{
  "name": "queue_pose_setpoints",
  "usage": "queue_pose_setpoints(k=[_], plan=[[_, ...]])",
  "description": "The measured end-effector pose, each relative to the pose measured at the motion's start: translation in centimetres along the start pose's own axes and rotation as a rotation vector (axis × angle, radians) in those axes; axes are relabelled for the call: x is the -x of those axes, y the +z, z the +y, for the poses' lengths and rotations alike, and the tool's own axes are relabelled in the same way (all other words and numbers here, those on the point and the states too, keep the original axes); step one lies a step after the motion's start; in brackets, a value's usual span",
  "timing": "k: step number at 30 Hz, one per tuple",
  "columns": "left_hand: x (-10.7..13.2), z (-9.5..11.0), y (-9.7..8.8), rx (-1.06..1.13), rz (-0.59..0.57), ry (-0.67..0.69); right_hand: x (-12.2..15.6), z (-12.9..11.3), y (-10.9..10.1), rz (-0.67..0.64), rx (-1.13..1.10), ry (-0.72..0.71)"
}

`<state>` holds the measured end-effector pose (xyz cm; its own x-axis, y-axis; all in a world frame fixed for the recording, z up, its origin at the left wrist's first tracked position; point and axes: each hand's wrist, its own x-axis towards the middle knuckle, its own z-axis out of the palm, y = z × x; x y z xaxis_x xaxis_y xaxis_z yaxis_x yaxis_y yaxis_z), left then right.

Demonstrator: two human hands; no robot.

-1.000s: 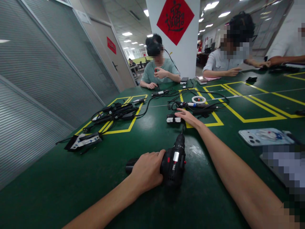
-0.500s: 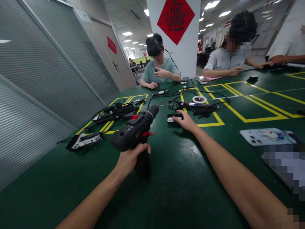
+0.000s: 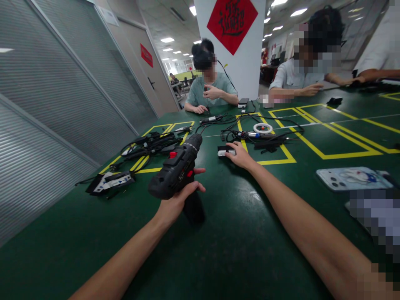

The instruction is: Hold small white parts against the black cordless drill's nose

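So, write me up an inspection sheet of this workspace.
Surface: green table, marked with yellow lines.
Job's things: drill, bit pointing away from the wearer; small black-and-white block on the table.
Clutter: phone at right, white ring beyond the block, packet at left.
Hands: left hand around the drill's handle, a finger stretched out; right hand touching the block, firmness of grip unclear.
Cables: black tangle at left, more cables beyond the block.
Surroundings: people at the far side, red sign on a pillar, glass wall at left.
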<state>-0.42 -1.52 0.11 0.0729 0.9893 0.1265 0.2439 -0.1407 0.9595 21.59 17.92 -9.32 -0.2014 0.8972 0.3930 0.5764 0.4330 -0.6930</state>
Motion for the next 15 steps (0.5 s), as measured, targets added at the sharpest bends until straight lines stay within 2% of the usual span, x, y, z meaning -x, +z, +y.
queue_pose_setpoints(k=[8,15], plan=[[0.43,0.94,-0.03,-0.086,-0.148,-0.113,-0.14,0.44,0.28,0.040,-0.004,0.008],[0.53,0.86,0.25,-0.022,-0.178,-0.158,-0.06,0.21,-0.08,0.039,0.008,0.000]])
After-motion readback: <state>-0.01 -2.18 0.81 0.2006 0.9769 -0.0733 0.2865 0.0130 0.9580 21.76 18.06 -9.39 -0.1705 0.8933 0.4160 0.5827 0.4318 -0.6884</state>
